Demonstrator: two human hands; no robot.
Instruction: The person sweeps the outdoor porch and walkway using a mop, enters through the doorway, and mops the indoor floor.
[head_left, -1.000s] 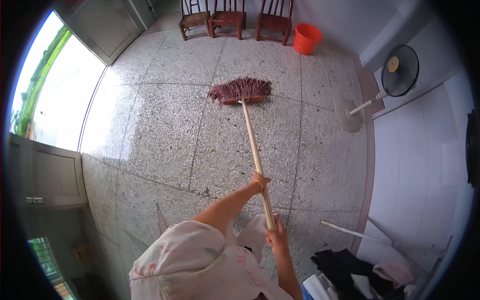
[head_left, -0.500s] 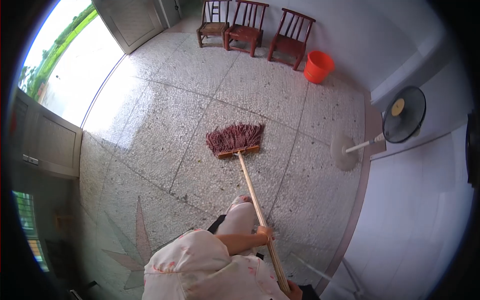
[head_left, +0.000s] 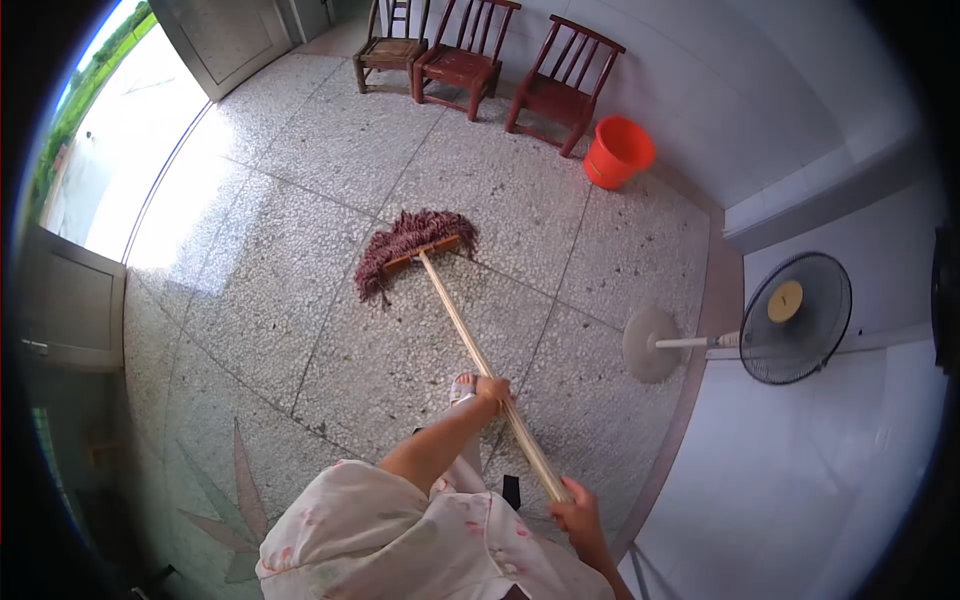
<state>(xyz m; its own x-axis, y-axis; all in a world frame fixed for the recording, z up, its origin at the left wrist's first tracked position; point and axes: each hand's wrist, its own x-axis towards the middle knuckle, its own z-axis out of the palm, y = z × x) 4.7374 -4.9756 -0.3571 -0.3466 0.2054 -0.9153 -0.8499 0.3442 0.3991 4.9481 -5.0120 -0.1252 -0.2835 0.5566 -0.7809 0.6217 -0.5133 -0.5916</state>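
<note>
Forward-and-down view from head

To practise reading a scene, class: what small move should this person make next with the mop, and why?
Probably sweep the mop head to the right: it rests on the floor, which looks dark-spotted on that side, and the left grip and right grip hold the handle.

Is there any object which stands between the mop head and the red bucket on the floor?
Nothing visible stands between the mop head and the red bucket; only speckled floor shows there. The nearest chair stands beside the bucket, off the direct line.
</note>
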